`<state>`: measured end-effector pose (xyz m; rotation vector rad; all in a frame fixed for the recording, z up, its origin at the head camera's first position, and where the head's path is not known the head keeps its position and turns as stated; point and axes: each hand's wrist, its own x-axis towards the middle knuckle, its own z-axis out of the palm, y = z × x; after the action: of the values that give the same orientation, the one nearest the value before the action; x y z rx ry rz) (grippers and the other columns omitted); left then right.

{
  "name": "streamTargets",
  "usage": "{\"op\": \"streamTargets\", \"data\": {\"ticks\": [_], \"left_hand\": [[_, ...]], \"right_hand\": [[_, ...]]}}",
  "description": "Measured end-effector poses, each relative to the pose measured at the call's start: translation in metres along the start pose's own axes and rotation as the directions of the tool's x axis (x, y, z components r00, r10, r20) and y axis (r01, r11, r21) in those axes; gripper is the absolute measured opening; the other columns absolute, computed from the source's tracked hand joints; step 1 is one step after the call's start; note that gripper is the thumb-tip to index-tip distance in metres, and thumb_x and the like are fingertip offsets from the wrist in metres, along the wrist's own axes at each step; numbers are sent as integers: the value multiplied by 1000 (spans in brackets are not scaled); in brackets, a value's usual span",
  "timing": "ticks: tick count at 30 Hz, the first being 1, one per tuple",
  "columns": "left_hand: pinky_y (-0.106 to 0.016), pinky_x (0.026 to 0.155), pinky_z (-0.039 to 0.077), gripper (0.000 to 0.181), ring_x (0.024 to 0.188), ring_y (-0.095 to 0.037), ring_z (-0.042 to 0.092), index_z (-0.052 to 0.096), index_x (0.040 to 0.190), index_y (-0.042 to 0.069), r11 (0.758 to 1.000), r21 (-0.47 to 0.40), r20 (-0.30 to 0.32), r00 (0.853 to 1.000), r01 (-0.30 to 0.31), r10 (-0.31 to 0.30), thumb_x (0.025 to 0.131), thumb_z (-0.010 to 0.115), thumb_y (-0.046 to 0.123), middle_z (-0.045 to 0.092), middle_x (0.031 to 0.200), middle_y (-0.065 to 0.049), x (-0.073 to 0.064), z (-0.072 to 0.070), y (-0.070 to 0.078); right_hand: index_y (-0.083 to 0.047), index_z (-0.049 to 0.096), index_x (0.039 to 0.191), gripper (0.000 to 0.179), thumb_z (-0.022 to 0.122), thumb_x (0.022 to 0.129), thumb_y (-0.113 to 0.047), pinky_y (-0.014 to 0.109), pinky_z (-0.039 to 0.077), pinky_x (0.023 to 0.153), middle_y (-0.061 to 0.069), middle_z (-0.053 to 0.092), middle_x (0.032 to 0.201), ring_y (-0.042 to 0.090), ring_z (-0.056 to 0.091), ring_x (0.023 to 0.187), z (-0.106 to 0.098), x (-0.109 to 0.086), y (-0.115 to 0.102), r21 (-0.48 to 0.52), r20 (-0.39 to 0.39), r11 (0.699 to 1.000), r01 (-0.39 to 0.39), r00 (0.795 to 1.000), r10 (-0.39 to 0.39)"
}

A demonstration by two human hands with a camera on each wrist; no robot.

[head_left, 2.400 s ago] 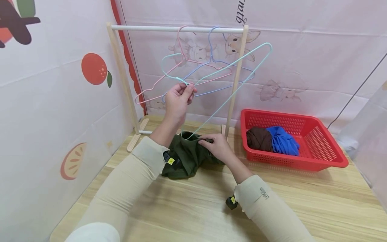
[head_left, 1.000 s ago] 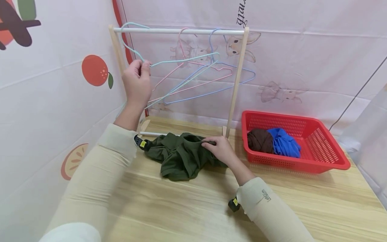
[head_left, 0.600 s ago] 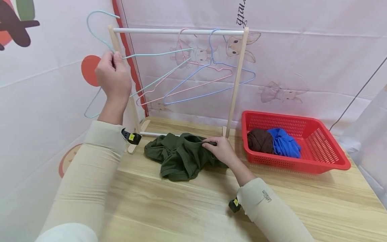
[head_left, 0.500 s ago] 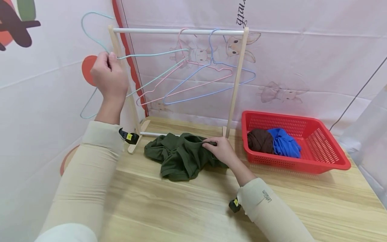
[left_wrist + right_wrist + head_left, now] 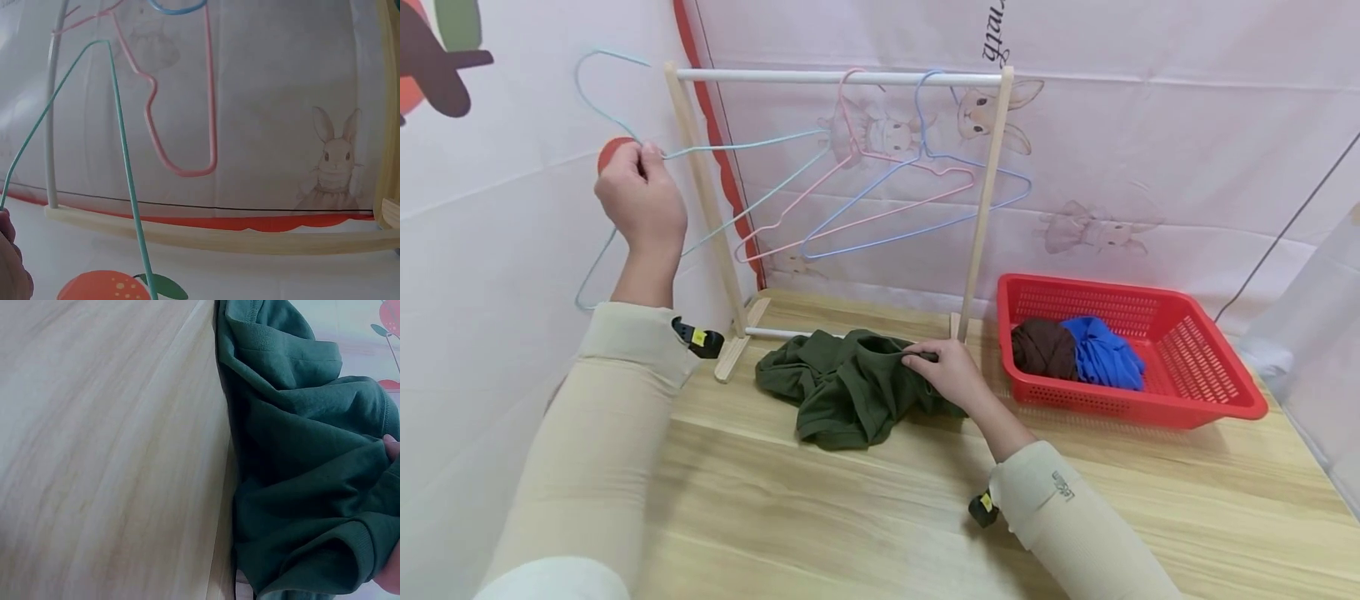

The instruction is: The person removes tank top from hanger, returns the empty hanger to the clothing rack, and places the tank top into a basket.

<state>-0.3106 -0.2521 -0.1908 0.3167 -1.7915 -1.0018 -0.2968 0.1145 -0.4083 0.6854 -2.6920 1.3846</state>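
Note:
Off the left end of the rack, my left hand (image 5: 642, 196) pinches a mint-green clothes hanger (image 5: 737, 147) at the neck below its hook. The hook points up, and one arm of the hanger reaches right, past the rack's left post. In the left wrist view, the same hanger (image 5: 129, 169) crosses in front of the rack. My right hand (image 5: 951, 371) pinches the opening's edge of a dark green garment (image 5: 850, 383) lying crumpled on the table. Folds of that garment (image 5: 300, 437) fill the right side of the right wrist view; most of that hand is out of frame there.
A pink hanger (image 5: 846, 112) and a blue hanger (image 5: 920, 108) hang from the rack's white bar (image 5: 760, 76). To the right, a red basket (image 5: 1097, 404) holds a brown cloth (image 5: 1043, 347) and a blue cloth (image 5: 1108, 354). Printed sheets wall the table at the back and left.
My left hand has drawn the mint-green hanger up and out of the garment, then left beyond the rack, lately slightly lower. My right hand keeps its pinch on the garment, almost still.

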Motion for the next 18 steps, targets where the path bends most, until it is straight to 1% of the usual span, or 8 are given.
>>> {"op": "streamTargets", "data": {"ticks": [3,5,7,9,11,14,16,18], "left_hand": [[-19,69,35,33,69,-2,40,54,75,19,995,85,70,997,-43,37,102,46,36,40,66,12,0,7,-2],[-19,68,35,36,66,0,38,53,76,16,987,135,123,990,-87,70,103,44,37,38,64,9,-1,15,-2],[-18,68,37,40,66,0,38,59,82,8,977,178,174,981,-117,86,103,42,39,38,66,8,-1,22,0],[-19,70,38,44,70,-3,43,64,95,2,970,204,220,972,-130,84,104,41,39,44,70,7,1,29,3],[-20,73,41,45,78,-9,51,66,106,3,963,231,261,962,-137,74,104,39,38,55,79,1,3,36,7],[-23,79,46,46,93,-19,57,65,119,6,960,249,322,946,-124,39,105,36,39,63,99,-9,9,47,14],[-26,86,48,45,104,-21,60,62,125,8,956,263,361,932,-130,27,106,35,37,65,114,-12,14,53,18],[-28,93,49,44,112,-22,59,60,129,8,955,269,404,915,-126,7,106,34,36,64,121,-12,18,61,23]], "right_hand": [[-18,77,106,19,72,90,-28,44,52,95,6,71,118,22,65,114,0,0,0,-6,3,1000,1,1000,-1],[-18,77,106,19,72,90,-27,44,52,95,6,71,118,22,65,113,-1,0,2,-8,2,1000,0,1000,0],[-19,77,106,18,72,90,-27,43,53,94,5,72,116,21,66,111,-2,-1,3,-10,0,1000,0,1000,0],[-19,77,106,19,73,90,-27,43,53,93,5,72,115,20,66,110,-3,-1,3,-8,1,1000,4,1000,-4],[-19,77,106,19,73,90,-28,43,53,93,5,72,115,20,66,109,-4,-2,3,-9,4,1000,11,1000,-11],[-19,77,108,20,72,90,-28,43,53,93,5,72,117,21,66,111,-6,-3,3,-16,8,1000,20,1000,-20],[-19,77,108,20,72,91,-28,43,53,93,5,71,117,20,65,112,-7,-3,3,-24,9,1000,19,1000,-19],[-20,77,108,20,72,91,-28,43,53,93,5,71,118,20,65,112,-9,-4,4,-33,10,999,18,1000,-18]]}}
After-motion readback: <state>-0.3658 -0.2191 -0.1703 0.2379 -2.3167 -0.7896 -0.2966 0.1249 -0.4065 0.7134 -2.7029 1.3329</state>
